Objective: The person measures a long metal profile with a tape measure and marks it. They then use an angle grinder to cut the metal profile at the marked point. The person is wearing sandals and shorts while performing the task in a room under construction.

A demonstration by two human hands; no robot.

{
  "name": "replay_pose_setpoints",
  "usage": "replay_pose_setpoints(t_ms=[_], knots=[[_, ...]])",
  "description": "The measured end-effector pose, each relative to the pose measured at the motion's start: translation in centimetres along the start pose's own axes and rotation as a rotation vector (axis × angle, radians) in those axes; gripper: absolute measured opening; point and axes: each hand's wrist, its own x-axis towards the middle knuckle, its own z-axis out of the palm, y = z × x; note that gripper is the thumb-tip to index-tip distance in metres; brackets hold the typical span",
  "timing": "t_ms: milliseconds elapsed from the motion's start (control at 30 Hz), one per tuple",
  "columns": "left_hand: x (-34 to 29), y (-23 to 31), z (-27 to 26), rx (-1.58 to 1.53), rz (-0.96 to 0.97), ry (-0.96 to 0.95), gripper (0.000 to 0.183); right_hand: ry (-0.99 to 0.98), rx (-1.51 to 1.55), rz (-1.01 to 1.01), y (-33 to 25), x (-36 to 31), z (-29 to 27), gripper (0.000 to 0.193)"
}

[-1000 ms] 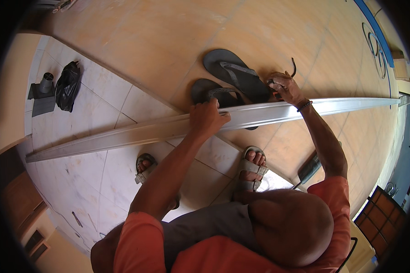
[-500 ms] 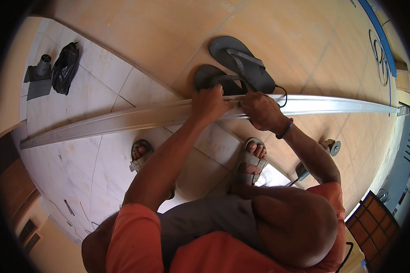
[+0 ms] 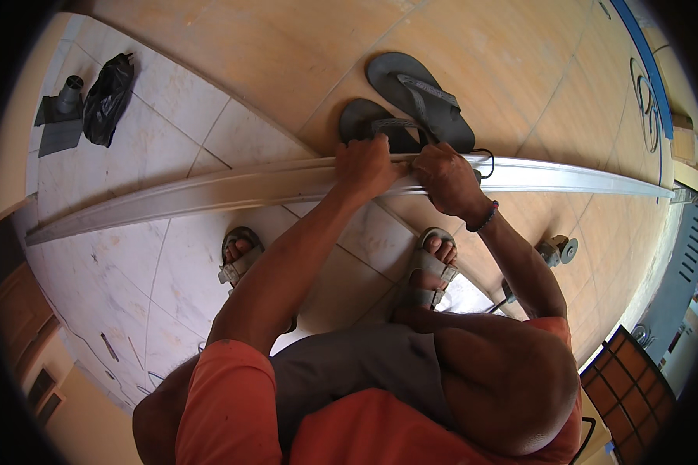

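Observation:
A long silvery metal profile (image 3: 248,188) lies across the floor in front of my feet, running from far left to far right. My left hand (image 3: 367,167) is closed over it near the middle, fingers curled over the far edge. Just to the right, my right hand (image 3: 451,184) is closed in a fist against the same profile, thumb side toward the left hand. A small dark piece and a thin black cord loop (image 3: 488,161) show beside that fist; what its fingers hold is hidden. Two dark flip-flops (image 3: 419,93) lie right behind the profile.
An angle grinder (image 3: 558,249) lies on the tan tiles right of my sandalled foot (image 3: 434,263). At far left are a black plastic bag (image 3: 108,101) and a grey pipe fitting (image 3: 68,97). A dark-framed orange panel (image 3: 627,395) stands at lower right. Thin tools (image 3: 109,346) lie at left.
The whole view has shifted slightly. Both hands stay closed at the middle of the profile, and the right fist has tilted a little. The profile shows no clear movement of its own.

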Motion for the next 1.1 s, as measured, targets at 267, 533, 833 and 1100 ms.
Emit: replay_pose_setpoints(t_ms=[267, 533, 833, 1100], knots=[[-0.2, -0.2, 0.4, 0.022, 0.017, 0.042, 0.048, -0.076, -0.039, -0.091, 0.1, 0.4, -0.7, 0.007], [0.3, 0.1, 0.2, 0.035, -0.007, 0.027, 0.049, -0.063, -0.002, -0.004, 0.3, 0.2, -0.4, 0.009], [0.5, -0.3, 0.6, -0.011, 0.019, 0.034, 0.049, -0.124, -0.046, -0.004, 1.0, 0.5, -0.6, 0.009], [0.1, -0.1, 0.7, -0.006, 0.003, 0.02, 0.048, -0.087, -0.071, -0.052, 1.1, 0.7, -0.3, 0.004]])
